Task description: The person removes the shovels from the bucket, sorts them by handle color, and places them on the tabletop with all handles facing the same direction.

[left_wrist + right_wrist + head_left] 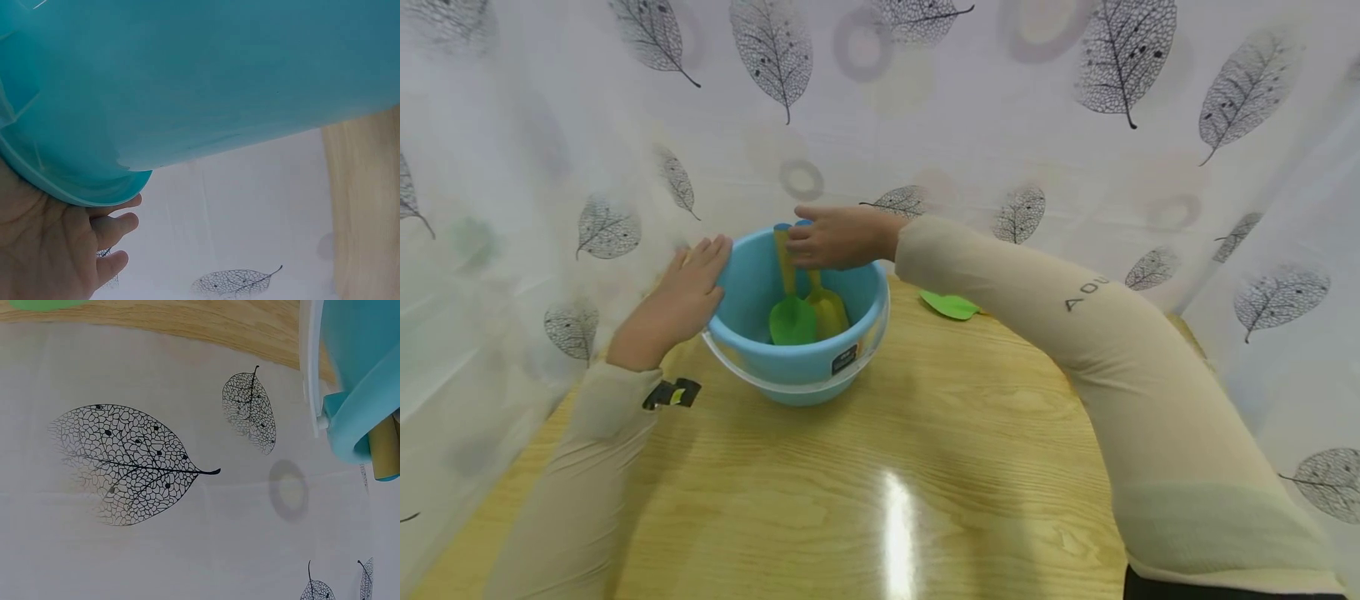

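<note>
"What does the blue bucket at the far side of the desk hold?"
"It holds 2 things: a green shovel and a yellow shovel, handles toward the far rim."
"And the hands?"
"The left hand rests on the left rim, fingers straight and unclenched. The right hand is at the yellow shovel's handle; whether it grasps, the views cannot tell."
</note>
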`<state>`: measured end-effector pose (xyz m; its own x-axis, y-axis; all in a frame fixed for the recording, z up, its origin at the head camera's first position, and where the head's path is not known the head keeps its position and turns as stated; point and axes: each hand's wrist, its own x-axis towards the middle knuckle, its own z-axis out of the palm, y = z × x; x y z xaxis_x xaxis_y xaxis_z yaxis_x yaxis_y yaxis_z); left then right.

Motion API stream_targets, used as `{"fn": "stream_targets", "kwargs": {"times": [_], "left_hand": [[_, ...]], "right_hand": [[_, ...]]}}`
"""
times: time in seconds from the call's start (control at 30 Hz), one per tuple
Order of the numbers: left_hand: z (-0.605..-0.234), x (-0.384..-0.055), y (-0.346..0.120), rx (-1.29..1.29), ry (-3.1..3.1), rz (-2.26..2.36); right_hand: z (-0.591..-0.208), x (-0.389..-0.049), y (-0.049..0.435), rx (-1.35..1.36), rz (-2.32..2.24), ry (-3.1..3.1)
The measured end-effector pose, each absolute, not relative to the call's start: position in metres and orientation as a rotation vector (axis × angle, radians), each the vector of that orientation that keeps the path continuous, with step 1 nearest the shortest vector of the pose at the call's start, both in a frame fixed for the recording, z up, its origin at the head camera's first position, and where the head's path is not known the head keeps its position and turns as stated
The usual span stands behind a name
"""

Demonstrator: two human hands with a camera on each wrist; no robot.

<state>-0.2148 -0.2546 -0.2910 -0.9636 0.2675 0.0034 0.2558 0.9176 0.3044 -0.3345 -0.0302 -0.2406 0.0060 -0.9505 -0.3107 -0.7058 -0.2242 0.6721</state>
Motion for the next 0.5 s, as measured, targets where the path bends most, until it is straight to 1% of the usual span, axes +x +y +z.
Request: {"fn": "stream_targets", "kwargs": {"times": [0.23,0.5], "left_hand": [[-0.292,-0.216,-0.256,0.417,3.035,0.453],[-0.294,-0.217,-0.258,0.437,3.042,0.481]], "right_hand": [[-0.248,-0.340,-0.037,1.960,-1.030,-1.711],[-0.252,-0.338,-0.038,1.930,-1.044,-1.715]]}}
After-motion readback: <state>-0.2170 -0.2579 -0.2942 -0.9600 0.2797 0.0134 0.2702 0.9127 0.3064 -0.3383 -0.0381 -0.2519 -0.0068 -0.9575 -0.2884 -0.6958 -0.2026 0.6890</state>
